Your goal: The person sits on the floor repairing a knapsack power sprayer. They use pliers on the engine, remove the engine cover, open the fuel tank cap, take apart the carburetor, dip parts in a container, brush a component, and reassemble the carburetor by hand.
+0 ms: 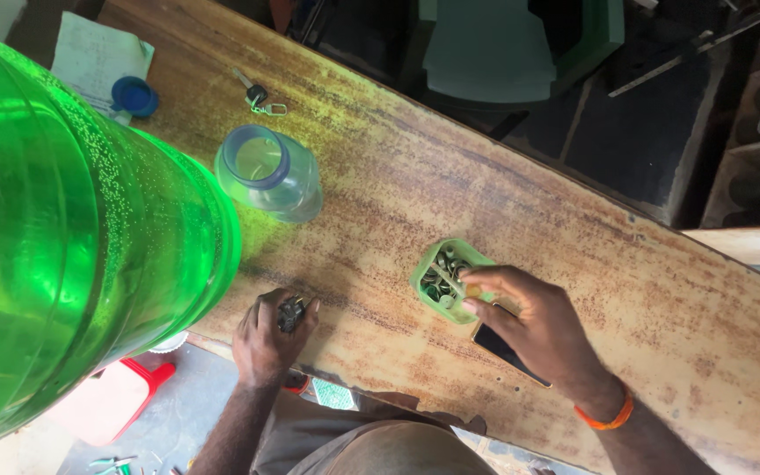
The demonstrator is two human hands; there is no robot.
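Head view, ordered from largest item to smallest. We see a long worn wooden workbench with rust-coloured stains [450, 202] running from 11 o'clock to 4 o'clock. A large translucent green plastic water jug [63, 229] fills the 9 o'clock side, and a small clear plastic jar with a blue-rimmed open mouth [270, 171] stands just beside it toward 11 o'clock. Farther toward 11 o'clock lie a sheet of paper [90, 53], a round blue cap [135, 95] and a key on a ring [259, 93]. The right hand [534, 330], at 5 o'clock of centre, has its fingertips curled closed at the rim of a small green plastic square tray of little metal rings and washers [443, 280], which sits on the bench near centre; we cannot tell whether a piece is pinched. A dark flat phone [505, 350] lies under that palm, and an orange band [607, 415] circles the wrist. The left hand [266, 339], at 7 o'clock, is closed around a small dark metal part [291, 314] at the bench edge. We judge the tray light and easily tipped, best held by its side walls; its contents look hard, smooth and prone to slip, so a fingertip pinch suits them.
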